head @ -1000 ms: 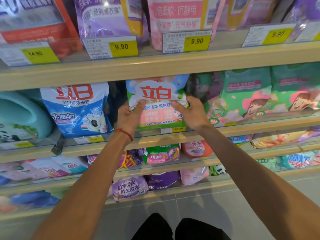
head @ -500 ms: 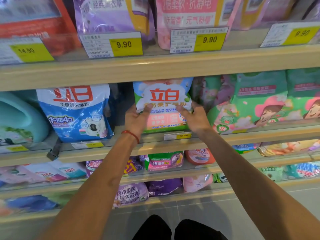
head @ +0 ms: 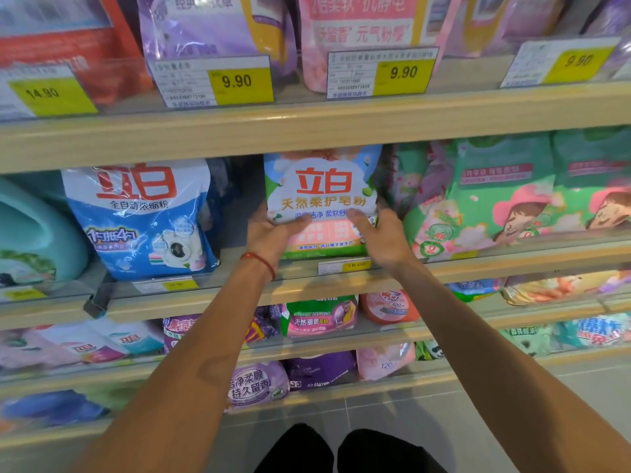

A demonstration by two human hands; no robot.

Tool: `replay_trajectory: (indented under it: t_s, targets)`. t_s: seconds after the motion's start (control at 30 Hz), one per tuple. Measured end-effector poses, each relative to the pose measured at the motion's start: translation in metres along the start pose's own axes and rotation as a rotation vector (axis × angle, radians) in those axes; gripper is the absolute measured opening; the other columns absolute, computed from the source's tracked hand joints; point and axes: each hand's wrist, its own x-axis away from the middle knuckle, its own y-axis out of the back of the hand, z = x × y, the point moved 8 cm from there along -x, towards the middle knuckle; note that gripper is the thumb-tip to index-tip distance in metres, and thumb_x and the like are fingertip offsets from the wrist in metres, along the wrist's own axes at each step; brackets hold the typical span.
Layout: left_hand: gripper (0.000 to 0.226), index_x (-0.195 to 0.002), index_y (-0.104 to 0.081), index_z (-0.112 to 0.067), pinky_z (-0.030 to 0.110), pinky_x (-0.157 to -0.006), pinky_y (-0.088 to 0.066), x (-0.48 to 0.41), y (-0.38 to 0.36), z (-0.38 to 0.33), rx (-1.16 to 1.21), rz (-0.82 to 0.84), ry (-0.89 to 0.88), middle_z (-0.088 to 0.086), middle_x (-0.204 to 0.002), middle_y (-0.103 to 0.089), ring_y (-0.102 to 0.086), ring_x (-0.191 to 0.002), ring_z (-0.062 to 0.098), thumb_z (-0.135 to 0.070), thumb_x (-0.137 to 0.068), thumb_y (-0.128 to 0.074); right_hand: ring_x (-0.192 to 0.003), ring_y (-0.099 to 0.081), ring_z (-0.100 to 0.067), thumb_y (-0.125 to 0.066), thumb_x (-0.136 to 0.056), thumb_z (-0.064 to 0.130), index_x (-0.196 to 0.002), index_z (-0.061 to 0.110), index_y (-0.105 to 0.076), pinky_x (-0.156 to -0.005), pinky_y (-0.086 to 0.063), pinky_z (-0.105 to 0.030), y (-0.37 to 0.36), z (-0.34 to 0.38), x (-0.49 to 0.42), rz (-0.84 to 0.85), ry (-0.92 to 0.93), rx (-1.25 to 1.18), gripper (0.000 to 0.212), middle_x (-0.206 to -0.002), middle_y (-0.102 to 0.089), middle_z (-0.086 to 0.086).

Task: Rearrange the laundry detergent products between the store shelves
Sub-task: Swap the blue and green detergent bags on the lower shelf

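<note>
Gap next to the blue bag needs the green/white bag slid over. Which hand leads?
Probably right. The right hand sits on the green and white bag's far side from the gap, so it can push it toward the blue bag; the left hand guides.

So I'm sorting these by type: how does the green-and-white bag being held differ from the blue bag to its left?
The green-and-white bag is narrower, green and pink low down; the blue bag is wider, blue, and shows a washing machine. The left hand and right hand grip the green-and-white bag; the blue bag stands untouched. Both carry the same red logo on white, on the same shelf.
</note>
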Motion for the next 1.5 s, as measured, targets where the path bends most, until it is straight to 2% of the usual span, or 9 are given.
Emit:
replay_trajectory:
  t_s: [0.4, 0.57, 0.67, 0.9, 0.97, 1.13, 1.23, 1.33, 1.5]
  targets:
    - [0.034, -0.102, -0.058, -0.025, 0.014, -0.059, -0.051, 0.014, 0.005, -0.003, -0.275, -0.039, 0.094, -0.012, -0.094, -0.069, -0.066, -0.084, 0.002, -0.028, -0.081, -0.085, -0.130, -0.058, -0.035, -0.062, -0.103, 0.036, -0.140, 0.000, -0.049, -0.109, -0.047, -0.048, 0.006, 0.007, 0.029, -0.013, -0.084, 0.210, 0.053, -0.139, -0.062, -0.018]
    - [0.041, -0.118, -0.059, -0.015, 0.029, -0.085, -0.059, 0.020, 0.005, -0.020, -0.144, -0.060, 0.085, -0.004, -0.105, -0.073, -0.071, -0.098, 0.014, -0.021, -0.084, -0.083, -0.119, -0.063, -0.028, -0.055, -0.104, 0.049, -0.143, 0.002, -0.051, -0.101, -0.050, -0.035, 0.019, 0.025, 0.023, -0.060, -0.102, 0.093, 0.061, -0.129, -0.066, -0.011]
    - [0.027, -0.109, -0.063, -0.029, 0.021, -0.065, -0.062, 0.007, 0.001, -0.032, 0.030, -0.051, 0.054, -0.010, -0.090, -0.079, -0.077, -0.082, 0.006, -0.027, -0.087, -0.079, -0.114, -0.064, -0.024, -0.049, -0.100, 0.065, -0.153, 0.010, -0.044, -0.087, -0.045, -0.016, 0.013, 0.026, 0.005, 0.015, -0.193, -0.040, 0.077, -0.128, -0.069, -0.008]
    - [0.034, -0.118, -0.066, -0.019, 0.033, -0.063, -0.063, -0.022, -0.010, -0.034, 0.044, -0.010, -0.019, -0.003, -0.094, -0.081, -0.079, -0.081, 0.016, -0.029, -0.088, -0.078, -0.134, -0.051, -0.017, -0.062, -0.100, 0.047, -0.162, 0.025, -0.030, -0.106, -0.038, -0.027, -0.003, 0.012, -0.030, 0.033, -0.170, -0.313, 0.073, -0.154, -0.053, 0.000]
    - [0.016, -0.105, -0.070, -0.024, 0.027, -0.058, -0.061, -0.018, -0.007, -0.027, 0.085, -0.033, -0.060, -0.008, -0.086, -0.081, -0.078, -0.078, 0.012, -0.022, -0.090, -0.076, -0.131, -0.058, -0.018, -0.069, -0.097, 0.041, -0.156, 0.021, -0.043, -0.101, -0.045, -0.019, -0.003, 0.005, -0.032, -0.009, -0.179, -0.376, 0.067, -0.141, -0.063, 0.011]
    - [0.013, -0.103, -0.069, -0.019, 0.021, -0.063, -0.059, -0.011, -0.005, -0.025, 0.119, -0.074, -0.195, -0.009, -0.086, -0.080, -0.077, -0.079, 0.006, -0.015, -0.092, -0.074, -0.069, -0.062, 0.024, -0.073, -0.097, 0.030, -0.117, 0.022, -0.064, -0.054, -0.042, 0.003, -0.001, -0.002, -0.033, -0.132, -0.098, -0.391, 0.024, -0.070, -0.069, 0.039]
    - [0.022, -0.110, -0.064, -0.014, 0.025, -0.064, -0.060, -0.016, -0.009, -0.025, 0.105, -0.123, -0.189, -0.005, -0.089, -0.078, -0.077, -0.080, 0.006, -0.017, -0.091, -0.076, -0.083, -0.067, 0.010, -0.070, -0.099, 0.030, -0.127, 0.013, -0.062, -0.059, -0.046, 0.001, 0.001, 0.010, -0.037, -0.143, -0.035, -0.329, 0.034, -0.092, -0.069, 0.025]
    - [0.033, -0.116, -0.061, -0.014, 0.030, -0.070, -0.062, -0.017, -0.009, -0.024, 0.121, -0.141, -0.171, -0.001, -0.101, -0.076, -0.077, -0.087, 0.010, -0.019, -0.088, -0.079, -0.107, -0.067, -0.005, -0.068, -0.100, 0.034, -0.144, 0.009, -0.053, -0.090, -0.054, -0.013, -0.003, 0.012, -0.029, -0.100, -0.027, -0.281, 0.053, -0.119, -0.071, 0.009]
    - [0.047, -0.112, -0.059, -0.021, 0.022, -0.069, -0.063, -0.005, -0.005, 0.005, 0.018, -0.063, -0.041, -0.013, -0.092, -0.080, -0.076, -0.085, 0.002, -0.006, -0.077, -0.086, -0.106, -0.074, -0.008, -0.076, -0.095, 0.029, -0.127, 0.013, -0.065, -0.097, -0.058, -0.031, -0.008, -0.002, -0.004, 0.053, 0.007, -0.126, 0.038, -0.115, -0.078, 0.003]
